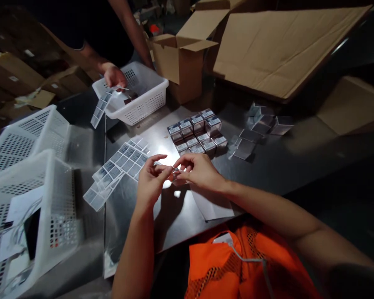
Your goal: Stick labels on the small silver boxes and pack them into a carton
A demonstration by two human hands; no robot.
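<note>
My left hand (152, 177) and my right hand (202, 171) meet over the metal table, fingertips pinched together. Between them is a small shiny box (178, 181), mostly covered by my fingers and blurred by glare. Just beyond my hands stands a block of small silvery boxes (197, 129) in rows, with barcode labels on top. To the left of my left hand lie overlapping sheets of grey label stickers (124, 160). A white paper (213, 203) rests under my right wrist.
Across the table, a co-worker's hand (114, 77) holds a label strip over a white basket (143, 109). More white baskets (51, 166) stand at left. Folded silvery cartons (257, 124) lie at right. Behind are an open cardboard box (187, 79) and a large cardboard flap (283, 45).
</note>
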